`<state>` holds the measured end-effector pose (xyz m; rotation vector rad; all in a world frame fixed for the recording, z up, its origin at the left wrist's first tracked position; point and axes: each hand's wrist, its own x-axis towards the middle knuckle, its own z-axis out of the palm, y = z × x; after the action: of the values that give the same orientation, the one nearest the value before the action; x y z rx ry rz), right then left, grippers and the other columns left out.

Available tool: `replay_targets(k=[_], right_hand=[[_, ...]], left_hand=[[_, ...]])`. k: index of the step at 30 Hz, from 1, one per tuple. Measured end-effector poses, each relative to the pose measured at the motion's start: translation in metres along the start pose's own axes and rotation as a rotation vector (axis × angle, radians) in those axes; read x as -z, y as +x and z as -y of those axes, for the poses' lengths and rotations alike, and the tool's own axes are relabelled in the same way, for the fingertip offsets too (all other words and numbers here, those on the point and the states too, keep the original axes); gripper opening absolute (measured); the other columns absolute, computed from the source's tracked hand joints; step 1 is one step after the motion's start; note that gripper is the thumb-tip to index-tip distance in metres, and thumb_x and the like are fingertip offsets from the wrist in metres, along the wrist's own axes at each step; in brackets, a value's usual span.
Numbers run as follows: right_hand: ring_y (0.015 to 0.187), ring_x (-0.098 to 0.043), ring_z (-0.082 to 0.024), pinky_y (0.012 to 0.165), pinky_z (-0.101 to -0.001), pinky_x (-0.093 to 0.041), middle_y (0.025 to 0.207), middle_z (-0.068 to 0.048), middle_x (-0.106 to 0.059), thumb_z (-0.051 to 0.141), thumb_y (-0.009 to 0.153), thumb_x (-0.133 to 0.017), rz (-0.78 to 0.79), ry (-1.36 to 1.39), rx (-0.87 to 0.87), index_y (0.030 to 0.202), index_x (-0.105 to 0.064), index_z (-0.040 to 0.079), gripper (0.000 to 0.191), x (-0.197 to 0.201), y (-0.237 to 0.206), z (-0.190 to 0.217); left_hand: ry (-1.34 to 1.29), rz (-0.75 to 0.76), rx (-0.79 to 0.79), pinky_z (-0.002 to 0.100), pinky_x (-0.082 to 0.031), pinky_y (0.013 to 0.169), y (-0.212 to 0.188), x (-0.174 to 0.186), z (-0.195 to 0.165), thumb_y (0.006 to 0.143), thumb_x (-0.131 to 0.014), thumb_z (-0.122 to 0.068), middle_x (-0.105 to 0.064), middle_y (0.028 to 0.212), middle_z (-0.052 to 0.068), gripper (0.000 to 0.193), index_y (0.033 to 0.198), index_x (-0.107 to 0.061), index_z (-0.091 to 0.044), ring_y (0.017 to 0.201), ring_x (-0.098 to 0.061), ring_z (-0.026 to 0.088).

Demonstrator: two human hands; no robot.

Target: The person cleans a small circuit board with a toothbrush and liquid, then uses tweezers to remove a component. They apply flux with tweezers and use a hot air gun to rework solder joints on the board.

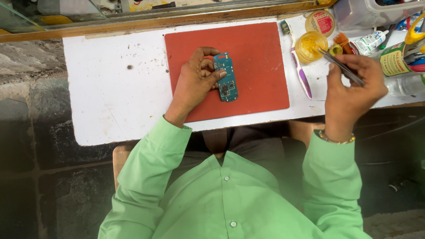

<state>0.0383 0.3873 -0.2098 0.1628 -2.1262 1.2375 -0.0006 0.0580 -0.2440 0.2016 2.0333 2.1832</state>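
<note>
Head view looks straight down on a white board [115, 97] used as a work surface, with a red mat [256, 66] laid on its middle. A blue-green circuit board [226, 77] lies lengthwise on the mat, left of the mat's centre. The left hand [195, 82] rests on the mat against the left edge of the circuit board; its fingers are curled, with the thumb and forefinger tips touching the board's upper and middle left side, steadying it flat.

The right hand [352, 88] is raised at the right edge of the white board, well apart from the circuit board. Its thumb and fingers are pressed together around a pair of metal tweezers [341, 66], held slanted with the tips toward a small yellow tub [311, 45]. Whether the tips touch the tub's contents cannot be told.

A toothbrush [297, 62] with a white and purple handle lies just right of the mat, bristles at the far end. Beyond the tub stand a round tin with a red and yellow lid [320, 21], a white tube [369, 42] and a green-labelled bottle [394, 59]. Both sleeves are light green; a thin bracelet [336, 140] sits on the right wrist.
</note>
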Motion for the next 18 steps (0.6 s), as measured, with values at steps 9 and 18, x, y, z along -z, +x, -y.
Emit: replay_targets(k=[9, 18], right_hand=[[0.103, -0.08, -0.024, 0.096, -0.0315, -0.065, 0.105, -0.016, -0.077, -0.02, 0.091, -0.07, 0.126, -0.236, 0.16, 0.103, -0.067, -0.008, 0.017, -0.025, 0.027, -0.023], [0.104, -0.076, -0.025, 0.097, -0.0328, -0.064, 0.111, -0.02, -0.073, -0.023, 0.098, -0.072, 0.102, 0.085, 0.011, 0.111, -0.06, -0.01, 0.022, -0.01, 0.023, -0.036]], left_hand=[[-0.008, 0.001, 0.003, 0.02, -0.057, 0.06, 0.0, -0.001, 0.0, 0.094, -0.072, 0.002, -0.067, 0.087, 0.004, 0.044, 0.133, -0.052, -0.003, 0.071, -0.065, 0.004], [0.004, -0.002, 0.006, 0.021, -0.058, 0.059, 0.0, -0.001, -0.001, 0.094, -0.072, 0.001, -0.067, 0.086, 0.004, 0.043, 0.132, -0.052, -0.003, 0.07, -0.066, 0.004]])
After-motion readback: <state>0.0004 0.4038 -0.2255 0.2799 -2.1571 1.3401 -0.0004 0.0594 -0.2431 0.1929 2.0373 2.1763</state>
